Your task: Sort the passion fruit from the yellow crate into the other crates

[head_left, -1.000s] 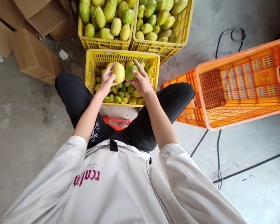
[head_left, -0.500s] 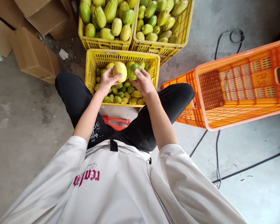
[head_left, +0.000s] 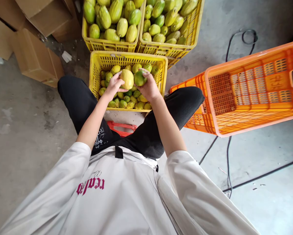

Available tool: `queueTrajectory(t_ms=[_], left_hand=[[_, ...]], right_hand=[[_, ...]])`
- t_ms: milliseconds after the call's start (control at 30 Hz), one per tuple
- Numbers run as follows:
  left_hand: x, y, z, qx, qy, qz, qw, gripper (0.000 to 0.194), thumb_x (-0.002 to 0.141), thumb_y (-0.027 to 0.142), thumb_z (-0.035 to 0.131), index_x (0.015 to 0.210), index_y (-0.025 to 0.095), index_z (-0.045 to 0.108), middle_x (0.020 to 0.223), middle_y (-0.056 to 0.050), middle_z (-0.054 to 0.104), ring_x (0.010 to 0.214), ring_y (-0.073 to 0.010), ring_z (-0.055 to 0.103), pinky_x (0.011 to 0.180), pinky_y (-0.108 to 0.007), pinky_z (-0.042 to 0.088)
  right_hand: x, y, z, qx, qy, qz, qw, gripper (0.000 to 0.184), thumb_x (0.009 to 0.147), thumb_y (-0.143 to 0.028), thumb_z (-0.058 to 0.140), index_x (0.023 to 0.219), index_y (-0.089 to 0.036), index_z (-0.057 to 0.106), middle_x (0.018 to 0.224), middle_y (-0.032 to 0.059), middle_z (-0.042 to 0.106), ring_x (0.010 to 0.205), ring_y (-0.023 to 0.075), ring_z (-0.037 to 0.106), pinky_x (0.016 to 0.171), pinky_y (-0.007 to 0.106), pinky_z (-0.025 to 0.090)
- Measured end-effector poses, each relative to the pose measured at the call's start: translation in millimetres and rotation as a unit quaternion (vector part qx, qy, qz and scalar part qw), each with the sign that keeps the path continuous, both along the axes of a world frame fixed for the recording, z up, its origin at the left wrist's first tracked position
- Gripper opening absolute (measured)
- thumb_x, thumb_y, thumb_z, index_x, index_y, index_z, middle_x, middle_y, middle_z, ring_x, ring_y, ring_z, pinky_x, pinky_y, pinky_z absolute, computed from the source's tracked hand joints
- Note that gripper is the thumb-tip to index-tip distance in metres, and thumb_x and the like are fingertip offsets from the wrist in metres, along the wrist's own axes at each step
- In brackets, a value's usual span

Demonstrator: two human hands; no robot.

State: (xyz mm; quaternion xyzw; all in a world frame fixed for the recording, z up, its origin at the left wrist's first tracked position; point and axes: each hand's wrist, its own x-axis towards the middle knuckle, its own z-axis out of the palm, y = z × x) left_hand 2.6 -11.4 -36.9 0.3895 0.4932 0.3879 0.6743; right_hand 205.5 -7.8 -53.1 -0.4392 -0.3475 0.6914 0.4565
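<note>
My left hand (head_left: 114, 85) is closed around a pale yellow papaya (head_left: 127, 79), fingers on its left side. Right beside it, my right hand (head_left: 150, 86) grips a green papaya (head_left: 139, 78), with fingers over its top and right side. Both fruits are held up close together over a yellow plastic crate (head_left: 128, 54). Inside that crate lie many smaller-looking green and yellow papayas (head_left: 123, 104), some hidden behind my hands and forearms.
Two more yellow crates (head_left: 112, 45) full of papayas stand behind the near one. An orange crate (head_left: 212, 98) lies to the right, with black cables (head_left: 229, 163) on the floor. Cardboard boxes (head_left: 35, 55) fill the upper left. A red plastic piece (head_left: 122, 128) shows between my legs.
The yellow papaya has shifted slightly right and down in my left hand. In my right hand the green papaya has turned, showing a darker green side.
</note>
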Motion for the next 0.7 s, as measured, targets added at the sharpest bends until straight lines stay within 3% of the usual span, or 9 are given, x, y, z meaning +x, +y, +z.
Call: queueTrajectory(t_ms=[100, 233, 367, 533, 700], left_hand=[[-2.0, 2.2, -3.1, 0.011, 0.021, 0.016, 1.0, 0.045, 0.087, 0.026, 0.072, 0.131, 0.028, 0.061, 0.135, -0.005, 0.074, 0.14, -0.038, 0.06, 0.108, -0.055, 0.061], [-1.6, 2.9, -9.9, 0.034, 0.042, 0.012, 0.998, 0.041, 0.091, 0.044, 0.079, 0.124, 0.025, 0.063, 0.126, -0.006, 0.075, 0.141, -0.0393, 0.059, 0.113, -0.058, 0.056], [-1.4, 4.2, -12.3, 0.031, 0.061, 0.009, 0.998, 0.04, 0.092, 0.051, 0.081, 0.119, 0.027, 0.064, 0.117, -0.004, 0.076, 0.137, -0.0367, 0.062, 0.115, -0.058, 0.054], [-2.4, 4.5, -8.6, 0.04, 0.047, 0.031, 0.998, 0.057, 0.085, 0.058, 0.089, 0.124, 0.027, 0.059, 0.133, -0.005, 0.069, 0.138, -0.0353, 0.063, 0.11, -0.055, 0.058], [1.9, -0.3, -13.7, 0.049, 0.061, 0.017, 0.997, 0.064, 0.077, 0.055, 0.095, 0.118, 0.029, 0.052, 0.125, -0.006, 0.068, 0.13, -0.033, 0.07, 0.102, -0.049, 0.063]], right_hand=[[-0.8, 1.4, 6.8, -0.012, -0.007, 0.018, 1.0, 0.052, 0.092, -0.074, 0.063, 0.126, -0.035, 0.061, 0.141, 0.0022, 0.067, 0.148, 0.0324, 0.054, 0.113, 0.052, 0.058], [-5.3, -0.2, 13.6, -0.005, -0.016, 0.031, 0.999, 0.06, 0.088, -0.076, 0.066, 0.132, -0.035, 0.06, 0.141, 0.0032, 0.067, 0.147, 0.0348, 0.055, 0.111, 0.058, 0.059], [-9.1, -3.1, 14.1, -0.004, -0.031, 0.025, 0.999, 0.06, 0.085, -0.076, 0.071, 0.128, -0.035, 0.061, 0.139, 0.0028, 0.069, 0.148, 0.034, 0.055, 0.113, 0.057, 0.06], [-6.6, -7.3, 16.2, 0.014, -0.033, 0.005, 0.999, 0.054, 0.082, -0.073, 0.079, 0.117, -0.034, 0.065, 0.135, 0.0032, 0.072, 0.15, 0.035, 0.055, 0.113, 0.054, 0.06], [-4.9, -10.3, 20.0, 0.033, -0.028, 0.009, 0.999, 0.053, 0.083, -0.063, 0.083, 0.125, -0.038, 0.064, 0.14, 0.0009, 0.07, 0.151, 0.0342, 0.055, 0.111, 0.055, 0.061]])
